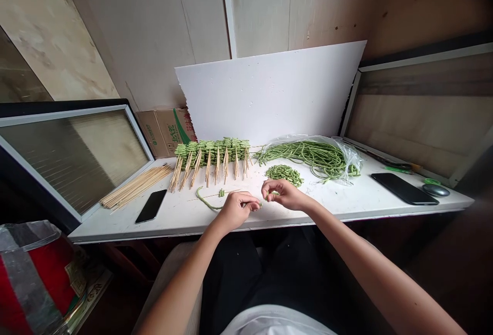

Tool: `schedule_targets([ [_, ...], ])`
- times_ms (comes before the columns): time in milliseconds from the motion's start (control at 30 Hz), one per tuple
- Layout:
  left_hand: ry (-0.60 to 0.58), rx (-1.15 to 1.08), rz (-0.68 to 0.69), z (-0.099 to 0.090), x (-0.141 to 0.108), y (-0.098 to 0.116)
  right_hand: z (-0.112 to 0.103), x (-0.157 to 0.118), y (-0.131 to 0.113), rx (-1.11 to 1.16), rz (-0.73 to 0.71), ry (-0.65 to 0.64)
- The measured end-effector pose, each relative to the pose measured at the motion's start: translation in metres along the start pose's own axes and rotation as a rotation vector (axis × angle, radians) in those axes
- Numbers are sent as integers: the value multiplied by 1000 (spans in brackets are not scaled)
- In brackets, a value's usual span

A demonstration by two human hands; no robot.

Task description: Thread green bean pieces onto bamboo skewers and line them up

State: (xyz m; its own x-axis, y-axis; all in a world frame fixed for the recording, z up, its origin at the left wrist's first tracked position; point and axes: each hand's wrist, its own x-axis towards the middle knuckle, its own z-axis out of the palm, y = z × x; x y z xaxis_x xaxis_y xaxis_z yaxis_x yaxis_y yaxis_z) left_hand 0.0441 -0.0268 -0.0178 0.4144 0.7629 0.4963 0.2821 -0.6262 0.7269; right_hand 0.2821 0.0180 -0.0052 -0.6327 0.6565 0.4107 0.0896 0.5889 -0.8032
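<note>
My left hand (238, 209) is closed on a long green bean (205, 200), whose tail curves out to the left over the table. A short green end shows at its fingertips. Just to the right, my right hand (284, 194) is pinched, with a bit of green bean between its fingers; the hands are slightly apart. Left of my left hand, a few short bean pieces (222, 192) sit on a thin bamboo skewer lying on the white table (181, 217). Behind my right hand is a pile of cut bean pieces (284, 172).
Stacked bean skewers (213, 149) stand behind, sticks toward me. Long beans (308, 156) lie in a clear plastic bag (351, 159) at the right rear. Bare skewers (134, 187) and a phone (151, 206) lie left; a larger black phone (403, 188) and a mouse (436, 189) lie right.
</note>
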Motion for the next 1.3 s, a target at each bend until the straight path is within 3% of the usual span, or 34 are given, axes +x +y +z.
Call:
schedule_targets([
  [67, 8, -50, -34, -4, 0, -3, -15, -5, 6, 63, 38, 86],
  [133, 38, -80, -67, -9, 1, -6, -35, -11, 12, 55, 56, 251],
  [233, 62, -55, -107, -14, 1, -10, -58, -18, 21, -130, 158, 409],
  [333, 42, -5, -130, -13, 1, -11, -59, -19, 29, -294, 246, 317],
  [500, 10, 35, -142, -8, 0, -8, -36, -14, 37, -439, 260, 171],
  [733, 4, 41, -146, -8, 0, -8, -24, -13, 40, -589, 274, 112],
  [900, 4, 37, -155, -7, 0, -7, -21, -16, 39, -806, 183, 121],
  [1300, -15, 57, -156, -5, -1, -7, -25, -18, 44, -861, 215, 86],
])
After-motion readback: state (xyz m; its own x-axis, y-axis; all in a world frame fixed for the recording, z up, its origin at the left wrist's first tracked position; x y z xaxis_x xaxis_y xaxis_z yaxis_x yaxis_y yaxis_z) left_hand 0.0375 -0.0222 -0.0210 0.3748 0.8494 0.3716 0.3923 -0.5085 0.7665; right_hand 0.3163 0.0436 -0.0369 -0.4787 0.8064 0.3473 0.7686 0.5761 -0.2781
